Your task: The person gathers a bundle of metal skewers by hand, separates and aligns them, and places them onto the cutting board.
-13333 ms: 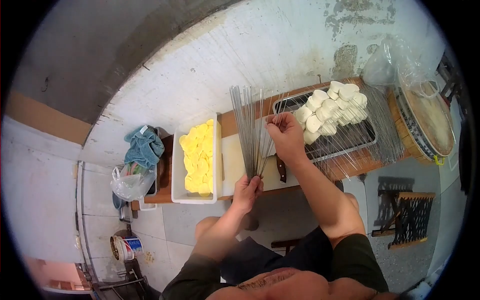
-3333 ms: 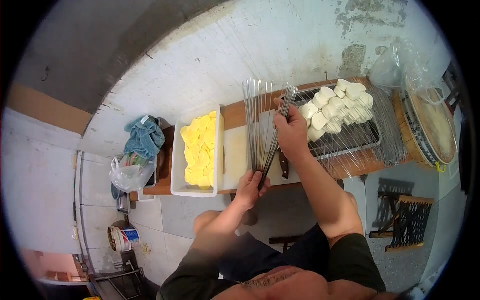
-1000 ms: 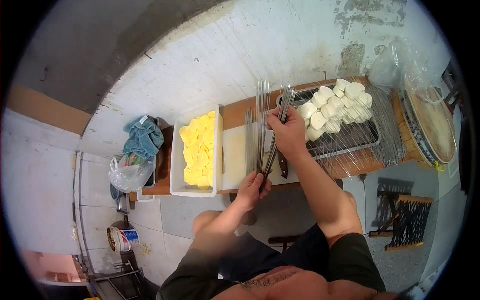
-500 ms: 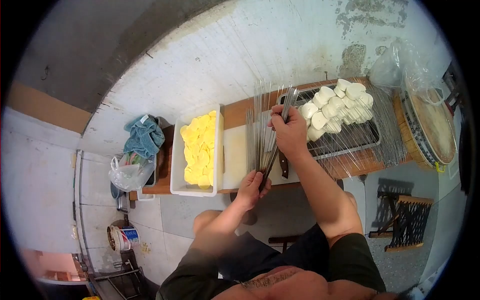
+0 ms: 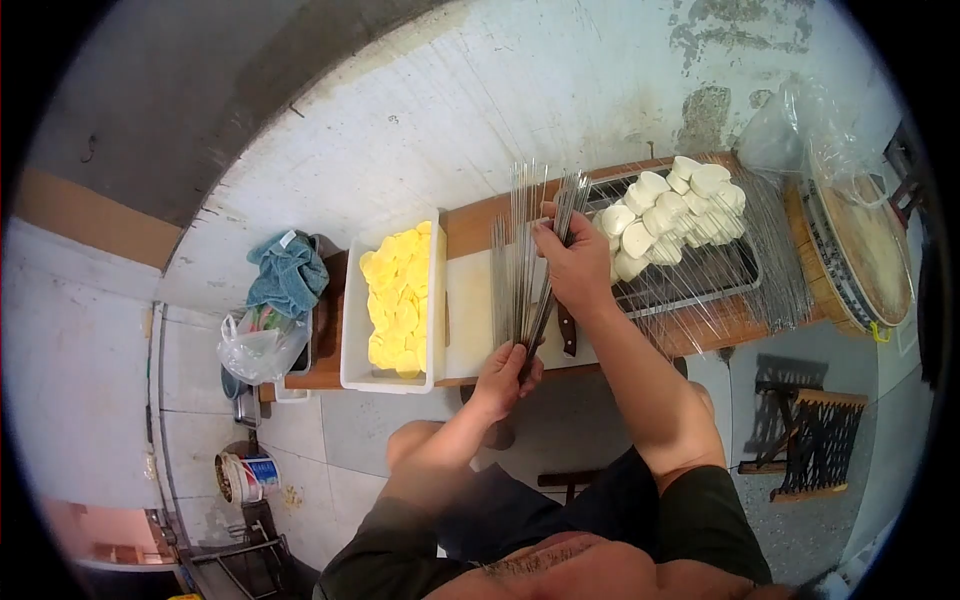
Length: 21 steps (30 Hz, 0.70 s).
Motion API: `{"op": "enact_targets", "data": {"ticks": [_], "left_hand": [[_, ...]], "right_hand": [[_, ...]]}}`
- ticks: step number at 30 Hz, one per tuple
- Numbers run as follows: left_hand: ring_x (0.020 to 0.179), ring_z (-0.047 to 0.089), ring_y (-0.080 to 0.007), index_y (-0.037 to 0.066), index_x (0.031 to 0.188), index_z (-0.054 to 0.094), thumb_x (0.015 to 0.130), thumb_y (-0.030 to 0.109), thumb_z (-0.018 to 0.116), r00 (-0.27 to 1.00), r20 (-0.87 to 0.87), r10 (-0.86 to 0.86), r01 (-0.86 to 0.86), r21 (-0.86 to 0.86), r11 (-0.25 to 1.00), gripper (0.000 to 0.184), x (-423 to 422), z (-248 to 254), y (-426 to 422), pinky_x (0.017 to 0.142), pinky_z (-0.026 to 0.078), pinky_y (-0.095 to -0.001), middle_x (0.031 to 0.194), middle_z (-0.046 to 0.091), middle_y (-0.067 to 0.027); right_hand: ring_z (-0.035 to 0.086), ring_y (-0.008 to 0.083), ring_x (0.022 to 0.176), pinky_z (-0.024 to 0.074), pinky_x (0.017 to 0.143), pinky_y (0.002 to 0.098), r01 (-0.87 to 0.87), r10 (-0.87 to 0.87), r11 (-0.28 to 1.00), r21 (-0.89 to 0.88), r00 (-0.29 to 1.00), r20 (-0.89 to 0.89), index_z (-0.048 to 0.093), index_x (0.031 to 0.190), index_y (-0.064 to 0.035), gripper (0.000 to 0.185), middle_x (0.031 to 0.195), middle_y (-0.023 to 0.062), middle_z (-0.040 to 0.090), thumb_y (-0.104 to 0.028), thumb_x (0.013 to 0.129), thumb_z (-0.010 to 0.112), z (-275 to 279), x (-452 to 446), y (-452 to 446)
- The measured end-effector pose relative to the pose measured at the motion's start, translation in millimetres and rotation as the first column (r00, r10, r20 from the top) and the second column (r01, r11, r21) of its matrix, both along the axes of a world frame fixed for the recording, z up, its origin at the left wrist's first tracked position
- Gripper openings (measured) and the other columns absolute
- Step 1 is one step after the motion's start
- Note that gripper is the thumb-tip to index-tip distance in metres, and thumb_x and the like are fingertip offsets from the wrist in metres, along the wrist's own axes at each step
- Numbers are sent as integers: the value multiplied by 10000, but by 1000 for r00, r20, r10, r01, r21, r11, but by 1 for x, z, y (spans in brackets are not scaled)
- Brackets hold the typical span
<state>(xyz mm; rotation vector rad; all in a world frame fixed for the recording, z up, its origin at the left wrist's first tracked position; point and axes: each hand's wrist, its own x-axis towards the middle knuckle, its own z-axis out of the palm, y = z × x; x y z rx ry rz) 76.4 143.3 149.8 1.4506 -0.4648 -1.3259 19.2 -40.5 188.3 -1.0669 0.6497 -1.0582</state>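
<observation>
Left hand (image 5: 508,380) clamped round the thin metal rods (image 5: 517,285) low down, right hand (image 5: 580,268) apart, higher, now pinching a thicker bunch; more look separated.

Left of the left hand's fingers (image 5: 528,376), a tub (image 5: 438,300) of slices (image 5: 398,290) sits on the tabletop (image 5: 465,232), with a towel (image 5: 287,275) and a bag (image 5: 262,352) farther left. A board (image 5: 468,310) lies before those fingers; a knife (image 5: 569,337) is just to their right. Right of the right hand's fingers (image 5: 545,240), a tray (image 5: 757,268) holds heaped pieces (image 5: 665,215), then come loose rods (image 5: 785,260) and a basket (image 5: 822,255). A wall (image 5: 480,100) rises behind. On the floor (image 5: 370,430), a bucket (image 5: 250,479) stands far left, a stool (image 5: 820,448) far right.
</observation>
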Motion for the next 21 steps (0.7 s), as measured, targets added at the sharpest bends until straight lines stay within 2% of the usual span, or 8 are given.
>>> {"op": "enact_targets", "data": {"ticks": [3, 6, 9, 12, 15, 18, 21], "left_hand": [[524, 441, -103, 57, 1097, 518, 1017, 321, 353, 966, 255, -30, 52, -79, 996, 322, 1, -16, 2, 445, 336, -219, 714, 556, -53], [521, 441, -104, 57, 1098, 512, 1016, 321, 353, 999, 20, 33, -32, -44, 999, 319, 1, -11, 2, 448, 337, -219, 713, 556, -54], [519, 440, -105, 57, 1092, 513, 1016, 327, 352, 999, 45, 0, 0, -16, 1000, 323, 0, 1, -1, 452, 339, -218, 714, 557, -55], [520, 440, -102, 57, 1091, 514, 1016, 334, 349, 1000, 6, -23, 23, -51, 998, 331, 2, -5, 0, 455, 340, -215, 713, 557, -54], [520, 439, -99, 57, 1099, 513, 1017, 337, 345, 1000, 21, 7, -7, -11, 1000, 336, -2, 1, -1, 456, 340, -211, 714, 557, -53], [520, 438, -97, 55, 1085, 504, 1018, 340, 341, 1000, 30, -7, 9, -49, 999, 335, 0, -1, 0, 451, 340, -211, 715, 557, -55], [521, 439, -96, 57, 1057, 495, 1017, 351, 338, 1000, 26, -3, 4, -27, 1000, 336, 0, -2, -1, 443, 339, -214, 712, 554, -58]], "right_hand": [[535, 52, 681, 443, 645, 215, 27, -27, 1000, 6, 999, 24, 634, 1025, 16, 246, 763, -5, 623, -146, 841, 641, -1, 1, 1], [524, 48, 677, 438, 631, 222, 7, -6, 1000, -25, 1000, 9, 627, 1034, 11, 239, 770, -3, 620, -137, 846, 629, 5, -4, 0], [514, 46, 679, 429, 616, 227, 60, -59, 998, -25, 997, 41, 612, 990, -2, 189, 763, -4, 606, -125, 846, 622, 1, 1, 1], [516, 53, 688, 429, 622, 228, 24, -23, 999, -37, 999, 21, 582, 916, -17, 126, 758, -2, 593, -106, 836, 623, 3, -2, 1], [533, 70, 685, 442, 633, 232, 19, -17, 997, -72, 1000, 20, 557, 860, -27, 110, 746, 8, 591, -97, 821, 632, -3, 0, -1], [553, 82, 685, 452, 639, 235, -16, 17, 998, -54, 1000, 24, 556, 861, -26, 114, 744, 18, 600, -102, 819, 630, 2, -3, -1], [570, 90, 695, 458, 645, 233, 8, -10, 1000, 18, 995, 102, 569, 889, -20, 117, 747, 26, 610, -104, 825, 619, -5, 1, 0]]}}
